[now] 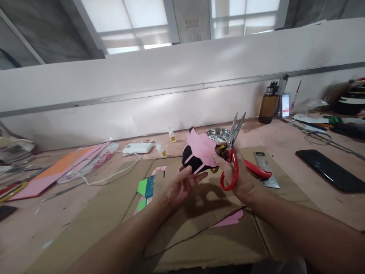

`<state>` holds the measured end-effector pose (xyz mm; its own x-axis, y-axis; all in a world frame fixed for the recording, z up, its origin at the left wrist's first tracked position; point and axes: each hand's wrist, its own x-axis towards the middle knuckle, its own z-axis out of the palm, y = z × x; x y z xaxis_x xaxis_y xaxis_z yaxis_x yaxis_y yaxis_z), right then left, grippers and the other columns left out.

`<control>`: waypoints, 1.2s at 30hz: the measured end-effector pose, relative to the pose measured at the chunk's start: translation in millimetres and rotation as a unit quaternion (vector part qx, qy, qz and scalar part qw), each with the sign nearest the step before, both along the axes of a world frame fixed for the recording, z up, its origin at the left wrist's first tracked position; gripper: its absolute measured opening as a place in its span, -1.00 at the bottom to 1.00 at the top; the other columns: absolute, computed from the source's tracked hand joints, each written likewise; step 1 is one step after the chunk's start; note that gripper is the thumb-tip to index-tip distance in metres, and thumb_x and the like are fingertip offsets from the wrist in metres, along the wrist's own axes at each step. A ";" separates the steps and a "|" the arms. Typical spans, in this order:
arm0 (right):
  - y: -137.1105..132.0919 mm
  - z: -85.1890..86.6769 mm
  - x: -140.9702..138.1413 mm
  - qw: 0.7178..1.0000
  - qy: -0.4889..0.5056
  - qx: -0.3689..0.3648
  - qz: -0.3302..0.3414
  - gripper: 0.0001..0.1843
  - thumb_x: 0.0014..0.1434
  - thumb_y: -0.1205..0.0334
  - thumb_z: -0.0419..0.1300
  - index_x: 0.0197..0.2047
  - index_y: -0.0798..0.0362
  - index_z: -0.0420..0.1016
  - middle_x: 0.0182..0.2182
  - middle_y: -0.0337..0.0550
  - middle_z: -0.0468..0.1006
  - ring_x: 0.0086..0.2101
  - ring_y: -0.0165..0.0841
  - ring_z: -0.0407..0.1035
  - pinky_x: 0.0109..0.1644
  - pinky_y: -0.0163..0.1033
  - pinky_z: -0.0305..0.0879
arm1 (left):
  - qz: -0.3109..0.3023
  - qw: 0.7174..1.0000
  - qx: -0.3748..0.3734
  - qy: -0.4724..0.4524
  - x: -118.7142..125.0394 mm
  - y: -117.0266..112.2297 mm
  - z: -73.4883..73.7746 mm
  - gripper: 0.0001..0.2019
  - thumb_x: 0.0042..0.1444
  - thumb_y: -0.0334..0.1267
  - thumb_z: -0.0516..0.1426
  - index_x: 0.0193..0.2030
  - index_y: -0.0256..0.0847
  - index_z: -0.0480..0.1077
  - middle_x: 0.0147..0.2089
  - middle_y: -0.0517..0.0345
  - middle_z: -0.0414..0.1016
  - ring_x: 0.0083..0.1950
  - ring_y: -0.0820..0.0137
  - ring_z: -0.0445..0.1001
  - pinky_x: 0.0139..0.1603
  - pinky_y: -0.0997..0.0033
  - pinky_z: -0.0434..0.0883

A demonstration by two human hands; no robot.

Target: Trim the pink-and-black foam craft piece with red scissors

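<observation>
Between my two hands, above the cardboard, is a pink and black cut-out piece (202,146) with a wavy edge. My left hand (181,184) pinches its lower left edge between thumb and fingers. On its right side, my right hand (232,173) grips the piece with the thumb on the pink face. Red-handled scissors (234,167) hang on my right hand too, their blades pointing up and slightly apart. Something yellowish shows behind the piece near my right fingers; its kind is hidden.
Flat cardboard (114,220) covers the table front, with pink scraps (229,219) on it. A metal bowl (218,133), small bottles (172,135), a white power bank (137,148), a red-handled cutter (258,169), a black phone (330,169) and a brown bottle (268,104) stand or lie around.
</observation>
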<state>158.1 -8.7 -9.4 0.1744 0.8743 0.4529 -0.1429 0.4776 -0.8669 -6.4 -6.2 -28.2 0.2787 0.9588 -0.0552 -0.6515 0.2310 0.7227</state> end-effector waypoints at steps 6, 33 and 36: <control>-6.7 1.0 -2.5 0.998 -0.054 0.025 0.019 -0.70 0.09 0.28 0.21 -0.12 -0.07 0.23 -0.33 -0.21 0.39 -0.28 -0.29 0.39 -0.06 -0.12 0.42 | 0.076 0.996 -0.026 0.037 10.9 -5.0 12.8 -0.81 -0.01 -0.45 0.30 -0.21 -0.22 0.56 -0.19 0.08 0.67 -0.20 0.27 0.62 -0.20 0.31 0.58; -0.7 14.1 36.9 0.849 -0.515 0.007 0.113 -0.77 0.27 0.07 0.14 -0.17 0.02 0.51 -0.29 -0.17 0.59 -0.34 -0.30 0.43 -0.31 -0.27 0.27 | 0.250 0.964 0.050 0.074 -41.1 22.6 56.3 -0.62 -0.06 -0.58 0.30 -0.07 -0.22 0.53 -0.38 0.14 0.65 -0.41 0.37 0.62 -0.33 0.47 0.61; -6.4 22.0 37.4 0.848 -0.508 -0.035 0.151 -0.73 0.30 0.02 0.11 -0.24 0.00 0.52 -0.38 -0.21 0.57 -0.41 -0.34 0.41 -0.38 -0.31 0.24 | 0.229 0.970 0.044 0.067 -39.2 22.9 55.0 -0.57 -0.06 -0.59 0.30 -0.02 -0.22 0.52 -0.33 0.10 0.67 -0.41 0.37 0.62 -0.39 0.49 0.60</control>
